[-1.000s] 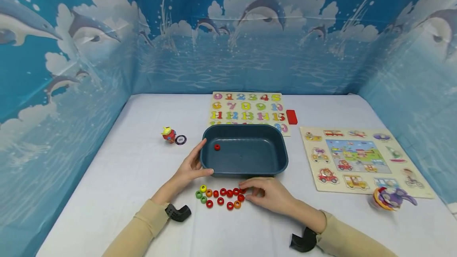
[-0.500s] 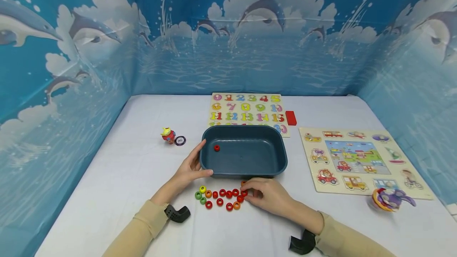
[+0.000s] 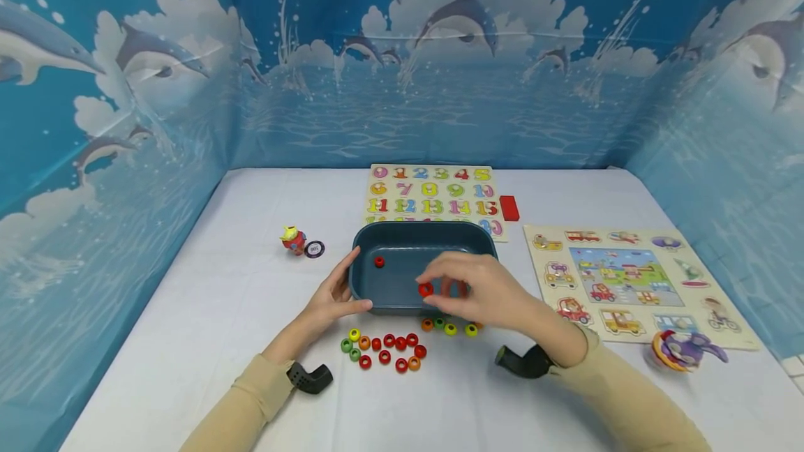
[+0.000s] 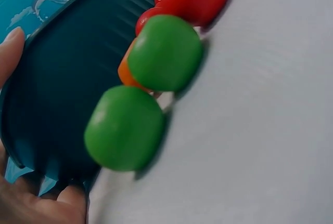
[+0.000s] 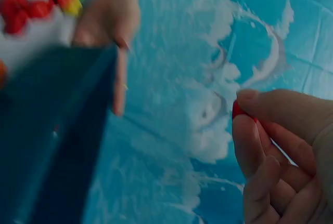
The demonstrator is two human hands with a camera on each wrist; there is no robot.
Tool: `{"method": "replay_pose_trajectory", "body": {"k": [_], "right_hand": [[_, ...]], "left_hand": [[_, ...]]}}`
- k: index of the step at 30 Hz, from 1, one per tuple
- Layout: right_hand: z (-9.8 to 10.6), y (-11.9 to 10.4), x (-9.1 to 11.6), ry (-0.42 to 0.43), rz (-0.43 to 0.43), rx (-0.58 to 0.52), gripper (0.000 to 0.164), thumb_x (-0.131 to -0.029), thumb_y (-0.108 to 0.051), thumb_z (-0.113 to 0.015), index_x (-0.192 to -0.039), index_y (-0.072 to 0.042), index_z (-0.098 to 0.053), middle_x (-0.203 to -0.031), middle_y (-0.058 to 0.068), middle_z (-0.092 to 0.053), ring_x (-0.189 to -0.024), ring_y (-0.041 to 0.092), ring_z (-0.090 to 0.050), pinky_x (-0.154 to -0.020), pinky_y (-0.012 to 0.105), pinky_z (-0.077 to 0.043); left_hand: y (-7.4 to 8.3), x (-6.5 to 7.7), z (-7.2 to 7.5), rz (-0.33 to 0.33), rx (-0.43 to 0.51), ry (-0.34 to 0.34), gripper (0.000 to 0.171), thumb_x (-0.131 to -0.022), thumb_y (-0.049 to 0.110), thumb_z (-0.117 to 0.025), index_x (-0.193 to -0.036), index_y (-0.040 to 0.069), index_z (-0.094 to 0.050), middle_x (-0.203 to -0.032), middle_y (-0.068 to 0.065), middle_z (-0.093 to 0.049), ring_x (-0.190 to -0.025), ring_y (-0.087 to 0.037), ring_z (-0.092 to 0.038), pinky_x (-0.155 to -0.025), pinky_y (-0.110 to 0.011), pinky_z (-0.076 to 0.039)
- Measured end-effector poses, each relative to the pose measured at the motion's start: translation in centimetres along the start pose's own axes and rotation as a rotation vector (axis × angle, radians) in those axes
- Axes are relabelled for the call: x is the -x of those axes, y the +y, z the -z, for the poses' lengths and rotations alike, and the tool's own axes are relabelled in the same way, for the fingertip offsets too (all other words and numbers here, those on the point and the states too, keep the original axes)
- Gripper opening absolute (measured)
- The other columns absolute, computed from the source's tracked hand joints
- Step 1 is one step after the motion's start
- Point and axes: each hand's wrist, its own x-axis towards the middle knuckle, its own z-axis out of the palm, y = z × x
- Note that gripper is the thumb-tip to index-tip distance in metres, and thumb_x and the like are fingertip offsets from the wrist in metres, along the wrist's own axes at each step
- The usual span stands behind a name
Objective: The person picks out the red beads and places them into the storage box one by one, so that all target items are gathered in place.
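Observation:
A dark blue rectangular tray (image 3: 389,305) stands mid-table, with one red bead (image 3: 380,261) inside near its left end. My left hand (image 3: 328,300) holds the tray's near left corner, thumb along the front and fingers on the left side. Over the tray, my right hand (image 3: 486,289) pinches another red bead (image 3: 426,289) between thumb and forefinger; the right wrist view shows this pinched bead (image 5: 239,110) partly covered by fingertips. Several red beads (image 3: 400,344), green beads (image 4: 125,129), plus orange and yellow ones, lie on the cloth before the tray.
Behind the tray lies a number puzzle board (image 3: 430,190), partly hidden, with a red block (image 3: 509,208) beside it. A vehicle puzzle board (image 3: 628,284) and a purple toy (image 3: 685,351) are at right. A small figure (image 3: 293,240) and a round chip (image 3: 315,249) sit left.
My right hand has lifted a red bead from the cloth and carried it up over the tray. Green, yellow and orange beads it covered now show. The left hand stays at the tray.

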Motion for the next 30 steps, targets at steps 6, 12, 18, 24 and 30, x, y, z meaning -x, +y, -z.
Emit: {"method": "replay_pose_trajectory", "body": {"k": [6,12,18,24,30], "right_hand": [[2.4,2.3,-5.1,-0.055,-0.036,0.042,0.027,-0.075,-0.018,-0.072,-0.101,-0.017,-0.064,-0.091,-0.010,-0.060,-0.065,-0.001,-0.052,-0.050,0.019,-0.045],[1.0,7.0,-8.3,-0.206,-0.157,-0.133,0.026,-0.078,-0.018,-0.070,-0.102,-0.011,-0.064,-0.096,-0.003,-0.061,-0.072,0.006,-0.058,-0.061,0.027,-0.050],[-2.5,12.0,-9.0,-0.331,-0.289,-0.331,0.030,-0.076,-0.018,-0.071,-0.102,-0.004,-0.064,-0.087,0.002,-0.062,-0.070,0.015,-0.060,-0.063,0.030,-0.052],[-5.1,13.6,-8.9,-0.461,-0.356,-0.342,0.030,-0.074,-0.017,-0.073,-0.100,-0.004,-0.065,-0.087,0.000,-0.063,-0.069,0.015,-0.062,-0.064,0.029,-0.053],[-6.0,13.0,-9.0,-0.505,-0.324,-0.171,0.026,-0.073,-0.015,-0.073,-0.097,-0.008,-0.066,-0.086,-0.003,-0.063,-0.066,0.008,-0.060,-0.059,0.023,-0.051]], "left_hand": [[0.0,0.1,0.1,-0.007,0.021,-0.011,0.089,-0.074,0.007,-0.072,-0.143,0.026,-0.019,-0.147,0.003,-0.008,-0.133,-0.017,-0.012,-0.104,-0.026,-0.022],[0.1,0.0,0.0,-0.003,0.020,-0.013,0.088,-0.074,0.009,-0.072,-0.142,0.030,-0.021,-0.146,0.006,-0.010,-0.132,-0.015,-0.015,-0.102,-0.024,-0.024],[0.2,0.0,0.1,0.002,0.016,-0.010,0.087,-0.074,0.009,-0.072,-0.141,0.032,-0.022,-0.146,0.007,-0.011,-0.132,-0.014,-0.016,-0.103,-0.025,-0.023],[0.0,0.0,0.1,-0.003,0.019,-0.029,0.088,-0.075,0.008,-0.071,-0.142,0.028,-0.019,-0.147,0.005,-0.009,-0.133,-0.017,-0.013,-0.104,-0.027,-0.022],[0.1,0.0,0.1,-0.019,0.035,-0.032,0.091,-0.074,0.007,-0.072,-0.144,0.022,-0.015,-0.147,0.004,-0.009,-0.134,-0.019,-0.011,-0.104,-0.028,-0.021]]}}
